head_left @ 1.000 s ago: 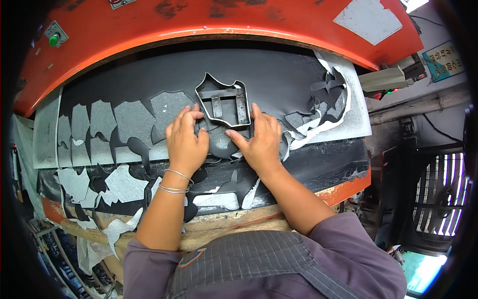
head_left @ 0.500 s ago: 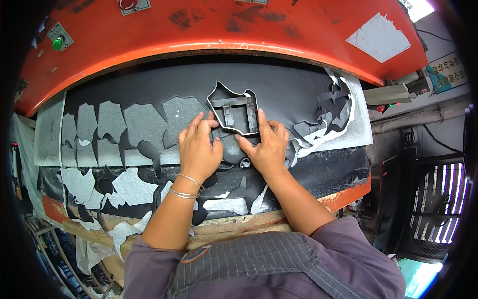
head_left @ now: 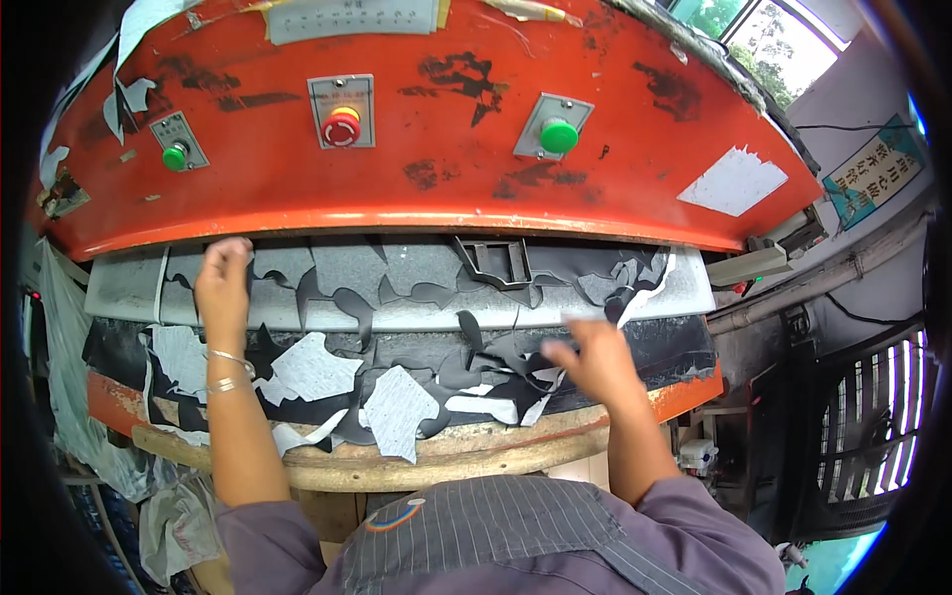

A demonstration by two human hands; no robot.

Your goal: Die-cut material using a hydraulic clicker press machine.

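My left hand (head_left: 224, 284) is raised at the left part of the red press front, fingers bent together at its lower edge. Whether it pinches the dark material beside it, I cannot tell. My right hand (head_left: 595, 359), smeared by motion, hovers over the scraps at the right, thumb apart and nothing visible in it. Farther back, a metal cutting die (head_left: 498, 264) stands on the black sheet material (head_left: 575, 260), partly hidden under the press front. Grey cut-out shapes show along the sheet. Pale cut pieces (head_left: 400, 405) lie near the front edge.
The red press front (head_left: 446, 188) spans the back, carrying a red button (head_left: 341, 128), a green button (head_left: 559, 137) and a smaller green button (head_left: 176, 157). Black offcuts (head_left: 476, 369) litter the dark ledge. A wooden edge (head_left: 476, 461) runs before me.
Both hands have left the die: the left moved left, the right moved right and nearer. The view has tilted up, showing more of the press front. Another pale piece lies near the front.
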